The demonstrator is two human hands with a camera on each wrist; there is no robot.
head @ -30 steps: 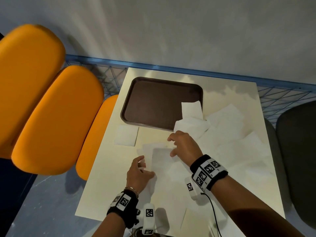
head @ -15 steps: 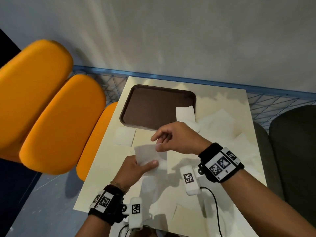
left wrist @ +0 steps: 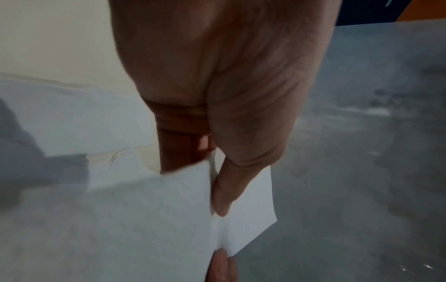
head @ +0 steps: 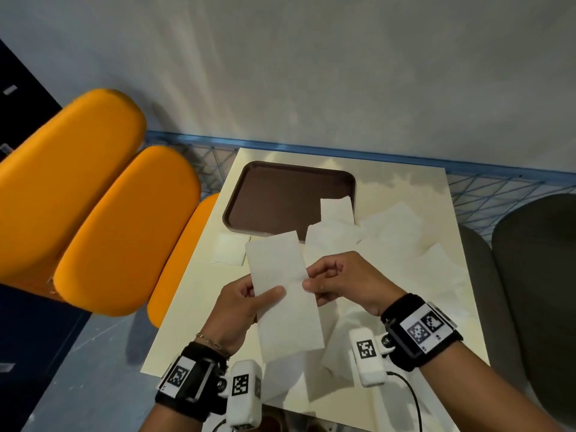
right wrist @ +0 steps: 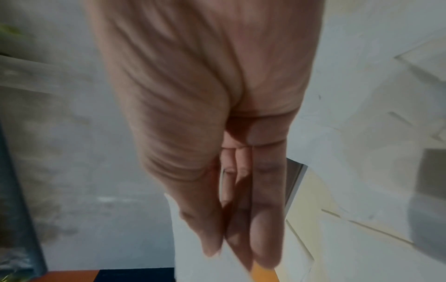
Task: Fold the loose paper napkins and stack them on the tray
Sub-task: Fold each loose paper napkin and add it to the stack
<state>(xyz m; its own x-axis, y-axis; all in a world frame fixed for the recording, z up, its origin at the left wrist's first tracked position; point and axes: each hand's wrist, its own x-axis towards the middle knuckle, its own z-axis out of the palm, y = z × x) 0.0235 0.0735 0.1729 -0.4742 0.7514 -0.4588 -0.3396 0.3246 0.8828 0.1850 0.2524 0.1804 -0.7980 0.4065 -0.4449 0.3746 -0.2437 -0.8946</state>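
A cream square table stands against a grey wall, with a blue wire-mesh rail running behind its far edge. Orange cushioned chairs sit left of the table, and a dark grey chair sits to its right.

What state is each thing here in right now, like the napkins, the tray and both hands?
Held napkin: lifted off the table, pinched by both hands.
Left hand: pinching its left edge.
Right hand: pinching its right edge.
Tray: one folded napkin inside.
Loose napkins: scattered, unfolded.
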